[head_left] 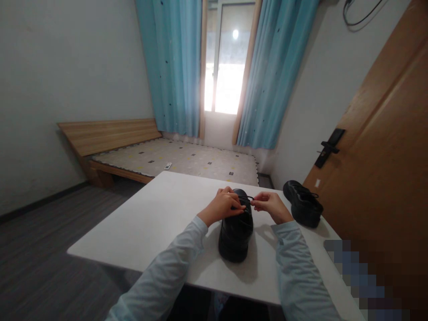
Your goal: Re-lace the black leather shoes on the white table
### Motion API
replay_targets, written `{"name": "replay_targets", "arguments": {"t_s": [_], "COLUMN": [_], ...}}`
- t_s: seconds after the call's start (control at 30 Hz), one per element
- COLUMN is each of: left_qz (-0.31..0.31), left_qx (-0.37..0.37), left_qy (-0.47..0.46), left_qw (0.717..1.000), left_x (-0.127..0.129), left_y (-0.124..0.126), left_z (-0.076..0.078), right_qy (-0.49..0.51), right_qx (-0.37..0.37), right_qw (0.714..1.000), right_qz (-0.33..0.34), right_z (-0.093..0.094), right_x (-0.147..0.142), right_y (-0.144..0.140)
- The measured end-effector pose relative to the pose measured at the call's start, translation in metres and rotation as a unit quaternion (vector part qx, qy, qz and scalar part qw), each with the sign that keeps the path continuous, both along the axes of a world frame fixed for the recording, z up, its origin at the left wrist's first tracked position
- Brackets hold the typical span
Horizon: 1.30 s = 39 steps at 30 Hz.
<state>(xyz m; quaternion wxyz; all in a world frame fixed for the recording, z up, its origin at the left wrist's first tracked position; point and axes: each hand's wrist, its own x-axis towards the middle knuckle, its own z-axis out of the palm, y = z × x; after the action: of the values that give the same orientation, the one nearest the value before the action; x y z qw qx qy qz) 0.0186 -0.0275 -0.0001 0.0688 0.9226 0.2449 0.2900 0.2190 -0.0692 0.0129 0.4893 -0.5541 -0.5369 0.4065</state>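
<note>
1. A black leather shoe with a thick sole sits on the white flat table, near the middle of the frame and a little low.
2. The left hand rests on top of the shoe. Its fingers are curled in and pinch the thin black lace.
3. The right hand is just beside the shoe on the right. Its fingers are pressed together and pinch the other end of the same lace.
4. To do this well, I think both hands should hold the lace tight and pull evenly, so the shoe does not slide or tip.
5. The lace is very small and dark here, so I cannot tell if there is a knot or a loop.
6. A second black shoe stands to the right, near the table edge. It is apart from the hands and not in the way.
7. A brown wooden door with a black handle fills the right side of the frame.
8. A low wooden bed with a dotted mattress lies behind the table, at the middle left.
9. Blue curtains hang beside a bright window at the top middle.
10. Nothing lies between the hands and the shoe.
</note>
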Motion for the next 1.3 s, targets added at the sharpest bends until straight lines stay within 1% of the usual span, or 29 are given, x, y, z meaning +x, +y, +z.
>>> {"name": "replay_targets", "arguments": {"t_s": [0.2,0.37,0.47,0.63,0.83,1.1,1.3], "left_qz": [0.021,0.032,0.057,0.091,0.109,0.149,0.171], "left_qx": [-0.013,0.001,0.021,0.034,-0.001,-0.008,-0.024], "left_qy": [-0.032,-0.054,-0.061,-0.050,-0.029,0.028,0.056], "left_qw": [0.999,0.998,0.996,0.994,0.994,0.988,0.983], "left_x": [0.001,0.001,0.003,0.008,0.013,0.018,0.022], "left_y": [0.001,-0.002,-0.005,-0.006,-0.010,-0.016,-0.017], "left_z": [-0.006,-0.004,-0.001,0.002,0.007,0.014,0.021], "right_qy": [-0.010,-0.031,-0.052,-0.103,-0.166,-0.267,-0.306], "right_qx": [-0.020,-0.029,-0.033,-0.015,0.014,0.029,0.046], "right_qw": [0.999,0.999,0.998,0.994,0.986,0.963,0.950], "right_qz": [-0.026,-0.007,0.004,0.017,0.031,0.030,0.043], "right_z": [-0.005,-0.008,-0.007,-0.005,0.000,0.004,0.009], "right_x": [0.002,0.004,0.005,0.006,0.004,0.003,0.001], "right_y": [0.004,0.006,0.006,0.006,0.004,0.000,-0.002]}}
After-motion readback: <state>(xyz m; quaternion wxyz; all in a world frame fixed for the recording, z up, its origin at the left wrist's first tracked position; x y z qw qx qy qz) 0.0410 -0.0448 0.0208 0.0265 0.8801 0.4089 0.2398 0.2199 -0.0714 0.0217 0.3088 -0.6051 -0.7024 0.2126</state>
